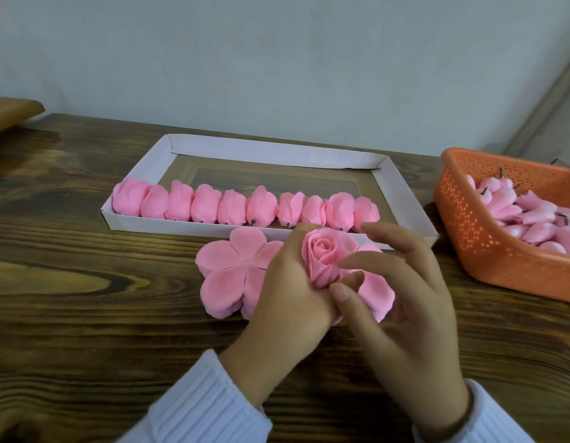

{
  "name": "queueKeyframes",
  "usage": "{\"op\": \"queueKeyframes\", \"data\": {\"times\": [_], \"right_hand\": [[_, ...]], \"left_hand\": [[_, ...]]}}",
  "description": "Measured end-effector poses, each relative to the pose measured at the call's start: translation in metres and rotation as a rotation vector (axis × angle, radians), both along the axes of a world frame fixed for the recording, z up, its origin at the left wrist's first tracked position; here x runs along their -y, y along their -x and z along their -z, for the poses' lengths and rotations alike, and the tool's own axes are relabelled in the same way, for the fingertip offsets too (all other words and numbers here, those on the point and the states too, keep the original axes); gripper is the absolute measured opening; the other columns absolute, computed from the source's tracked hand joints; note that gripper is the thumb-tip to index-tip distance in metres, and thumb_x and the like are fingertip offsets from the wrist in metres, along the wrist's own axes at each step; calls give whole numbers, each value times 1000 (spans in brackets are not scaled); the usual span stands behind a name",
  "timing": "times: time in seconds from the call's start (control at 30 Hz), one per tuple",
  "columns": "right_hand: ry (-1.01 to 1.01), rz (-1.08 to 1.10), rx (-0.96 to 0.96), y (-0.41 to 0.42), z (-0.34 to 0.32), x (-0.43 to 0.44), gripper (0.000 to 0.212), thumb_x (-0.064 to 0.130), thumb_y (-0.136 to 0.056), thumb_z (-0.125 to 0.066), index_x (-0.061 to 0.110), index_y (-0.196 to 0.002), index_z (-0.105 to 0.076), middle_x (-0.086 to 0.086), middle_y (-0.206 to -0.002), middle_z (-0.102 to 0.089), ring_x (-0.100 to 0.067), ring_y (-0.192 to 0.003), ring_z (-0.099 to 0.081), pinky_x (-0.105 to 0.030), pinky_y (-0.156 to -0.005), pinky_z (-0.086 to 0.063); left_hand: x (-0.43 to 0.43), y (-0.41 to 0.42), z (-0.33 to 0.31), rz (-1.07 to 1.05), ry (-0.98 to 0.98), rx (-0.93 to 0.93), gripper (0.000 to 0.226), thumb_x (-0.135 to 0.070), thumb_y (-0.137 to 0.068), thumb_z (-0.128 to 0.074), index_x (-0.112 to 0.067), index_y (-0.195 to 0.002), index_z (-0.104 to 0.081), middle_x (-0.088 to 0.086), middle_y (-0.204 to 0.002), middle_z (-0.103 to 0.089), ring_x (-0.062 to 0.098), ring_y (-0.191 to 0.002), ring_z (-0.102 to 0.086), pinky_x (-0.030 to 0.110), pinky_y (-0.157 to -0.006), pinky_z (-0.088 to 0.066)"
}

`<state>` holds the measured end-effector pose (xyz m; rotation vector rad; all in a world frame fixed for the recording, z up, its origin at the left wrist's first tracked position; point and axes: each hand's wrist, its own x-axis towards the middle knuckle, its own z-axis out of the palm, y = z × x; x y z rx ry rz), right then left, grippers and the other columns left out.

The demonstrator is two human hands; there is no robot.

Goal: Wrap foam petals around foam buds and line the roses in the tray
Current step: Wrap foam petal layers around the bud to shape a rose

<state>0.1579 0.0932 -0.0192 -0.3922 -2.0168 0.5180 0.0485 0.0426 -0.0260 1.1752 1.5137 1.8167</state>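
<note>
Item: rose, pink foam, partly wrapped, spiral centre facing up. Location: held above the table, just in front of the tray's near wall, over the petal stacks.

Left hand: back of hand toward the camera, fingers curled closed around the left side and base of the rose. White ribbed sleeve at the wrist.

Right hand: thumb tip pressed to the lower right of the rose, next to a bent finger; forefinger reaching across the rose's right side; remaining fingers spread loose and apart above it. Grip partial, by thumb and nearest fingers only. Pale sleeve and a dark band at the wrist.

Petal stacks: one stack of flat five-lobed pink foam petals lying on the table, left of the hands; a second stack partly hidden beneath the hands on the right.

Tray: shallow white card box, long side toward the person, set on the table beyond the hands. Contents: one row of finished roses, about ten, lying on their sides along the near wall, touching one another, short dark stems pointing at the near wall. Far half of the tray bare.

Basket: orange perforated plastic, right edge of the table, well apart from the hands. Contents: heap of pink foam buds with short dark stems.

Table: dark wood, strong grain. Pale wall behind.
</note>
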Motion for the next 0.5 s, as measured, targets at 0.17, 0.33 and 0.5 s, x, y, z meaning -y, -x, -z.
{"op": "queueKeyframes", "data": {"times": [0.17, 0.33, 0.5], "right_hand": [[-14, 60, 17, 0, -1, 0, 15, 27, -82, -62, 27, -97, -61, -4, -121, -56, -21, -115, -54, -18, -95, -37], [-14, 78, 21, 0, 0, 0, 16, 28, -81, -63, 23, -96, -65, -3, -121, -55, -22, -114, -54, -20, -97, -37], [-60, 90, 19, -1, 2, 0, 14, 25, -82, -64, 15, -89, -70, 3, -121, -51, -29, -106, -58, -25, -91, -42]], "left_hand": [[1, -1, 0, 7, -16, -74, 46, -15, -64, -61, -45, -96, -48, -22, -84, -61, -14, -81, -59, 6, -70, -46], [2, -3, 1, 20, -21, -129, 54, -13, -66, -58, -54, -98, -44, -45, -88, -56, -20, -88, -55, 1, -76, -42], [1, -3, 2, 17, -29, -148, 56, -12, -67, -57, -53, -102, -44, -43, -91, -56, -20, -91, -55, 1, -76, -42]]}}
